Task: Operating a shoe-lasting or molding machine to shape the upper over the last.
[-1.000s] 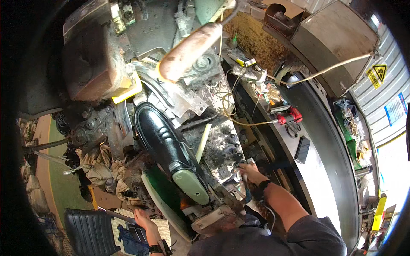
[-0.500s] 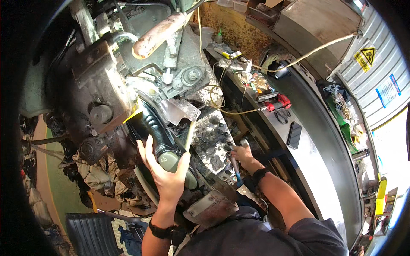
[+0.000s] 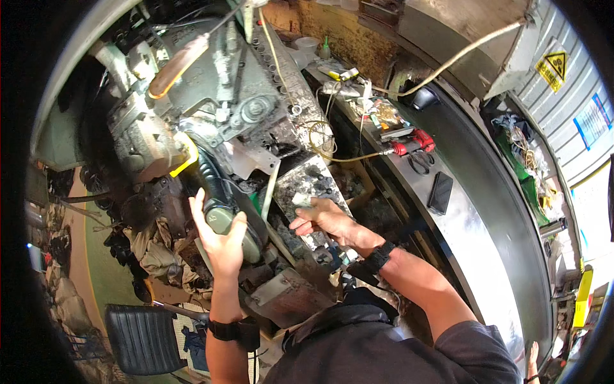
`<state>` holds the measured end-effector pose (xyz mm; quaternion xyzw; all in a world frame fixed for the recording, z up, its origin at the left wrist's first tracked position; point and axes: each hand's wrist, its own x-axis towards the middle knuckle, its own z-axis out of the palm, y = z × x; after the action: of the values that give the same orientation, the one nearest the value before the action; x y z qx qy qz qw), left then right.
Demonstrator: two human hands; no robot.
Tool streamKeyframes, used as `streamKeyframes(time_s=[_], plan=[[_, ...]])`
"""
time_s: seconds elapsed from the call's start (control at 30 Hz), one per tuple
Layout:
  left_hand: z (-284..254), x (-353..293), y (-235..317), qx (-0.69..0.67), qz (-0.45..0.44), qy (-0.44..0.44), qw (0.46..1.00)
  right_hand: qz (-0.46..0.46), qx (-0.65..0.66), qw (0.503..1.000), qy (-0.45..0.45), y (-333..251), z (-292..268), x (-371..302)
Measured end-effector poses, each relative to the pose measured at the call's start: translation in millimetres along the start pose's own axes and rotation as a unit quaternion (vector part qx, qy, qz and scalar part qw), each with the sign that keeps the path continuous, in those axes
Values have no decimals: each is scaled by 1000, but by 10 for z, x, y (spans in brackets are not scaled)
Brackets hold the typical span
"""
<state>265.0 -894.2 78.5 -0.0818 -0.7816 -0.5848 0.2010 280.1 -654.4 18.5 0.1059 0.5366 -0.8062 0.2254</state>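
A black boot upper on a grey-green last [image 3: 219, 221] is set into the metal machine [image 3: 251, 112], pointing away from me. My left hand [image 3: 219, 246] is wrapped round its near end, fingers on the left side and thumb on the right. To the right of it, my right hand [image 3: 329, 221] is over a dirty, pale metal ledge [image 3: 295, 182], its fingers curled in. By its thumb is a small pale object [image 3: 301, 200]; blur hides what it is and whether it is held. A flat metal plate [image 3: 249, 160] sticks out beyond the last.
On the right, a metal bench [image 3: 470, 256] carries a black phone [image 3: 440, 193], a red power tool [image 3: 414, 143] and loose small items. A wooden-handled lever [image 3: 179, 69] rises from the machine. Lower left stands a black chair [image 3: 142, 339]. Another person's hand [image 3: 533, 355] shows lower right.
My right hand has moved left, away from the blue-handled tool's former place and closer to the last. My left hand stays at the last's near end. The whole view has shifted slightly.
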Motion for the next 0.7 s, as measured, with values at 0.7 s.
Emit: streamKeyframes(time_s=[0.7], plan=[[144, -98, 205, 29, -65, 48, 996, -128, 307, 943, -15, -802, -95, -958]])
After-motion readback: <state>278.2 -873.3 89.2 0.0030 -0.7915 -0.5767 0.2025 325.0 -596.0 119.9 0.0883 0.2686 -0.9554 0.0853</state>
